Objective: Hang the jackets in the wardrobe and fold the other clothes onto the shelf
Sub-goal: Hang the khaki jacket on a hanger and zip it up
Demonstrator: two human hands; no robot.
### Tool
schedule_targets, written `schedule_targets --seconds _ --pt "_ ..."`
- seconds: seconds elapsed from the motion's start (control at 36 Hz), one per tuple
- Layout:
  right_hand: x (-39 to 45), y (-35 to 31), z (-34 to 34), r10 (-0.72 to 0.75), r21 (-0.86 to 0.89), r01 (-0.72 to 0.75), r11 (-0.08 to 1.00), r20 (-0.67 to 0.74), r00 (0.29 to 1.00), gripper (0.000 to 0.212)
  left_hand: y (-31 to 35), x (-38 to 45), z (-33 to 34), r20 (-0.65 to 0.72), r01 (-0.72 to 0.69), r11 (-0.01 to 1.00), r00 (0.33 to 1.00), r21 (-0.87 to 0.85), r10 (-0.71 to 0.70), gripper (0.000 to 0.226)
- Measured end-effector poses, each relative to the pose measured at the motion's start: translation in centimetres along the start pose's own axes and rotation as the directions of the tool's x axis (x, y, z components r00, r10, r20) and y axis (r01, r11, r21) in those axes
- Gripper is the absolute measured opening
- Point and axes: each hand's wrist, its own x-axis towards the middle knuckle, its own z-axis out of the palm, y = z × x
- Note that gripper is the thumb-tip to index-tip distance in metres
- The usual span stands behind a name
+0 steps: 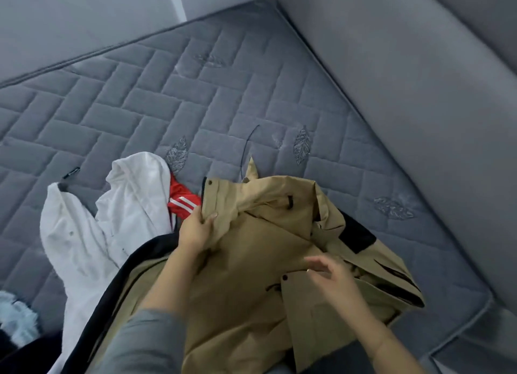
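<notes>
A tan jacket with black trim and snaps lies bunched over the near edge of the grey quilted mattress. My left hand grips a fold of its fabric near the collar. My right hand hovers just above the jacket's front flap, fingers loosely spread and holding nothing. A thin black cord curls up from the jacket's far edge. To the left lies a white fleece jacket, with a red garment with white stripes partly tucked under it.
A grey padded bed frame runs along the right side and meets the mattress corner at lower right. A pale blue fluffy item sits at the lower left edge. A white wall stands beyond the far edge of the mattress.
</notes>
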Motion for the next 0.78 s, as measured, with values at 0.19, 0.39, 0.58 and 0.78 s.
schedule_targets --seconds 0.19,0.39,0.58,0.78 --pt "-2.7 -2.4 -1.8 -0.242 -0.199 0.256 0.946 0.089 0.966 0.037 2.3 -11.4 -1.7 0.046 0.02 0.891 0.999 -0.454 0.001 0.015" --pt "-7.0 -4.8 -5.4 -0.594 -0.276 0.66 0.699 0.29 0.75 0.072 8.2 -25.9 -3.8 0.003 0.036 0.669 0.999 -0.743 -0.051 0.019" --pt "-13.7 -4.5 -6.8 -0.708 -0.216 0.907 0.362 0.569 0.419 0.077 12.3 -41.6 -3.5 -0.145 -0.104 0.441 0.988 -0.892 -0.06 0.026" --pt "-20.7 -2.6 -5.3 -0.697 0.075 0.9 0.43 0.662 0.278 0.034 10.5 -54.7 -2.9 -0.41 -0.269 0.472 0.884 -0.839 -0.225 0.032"
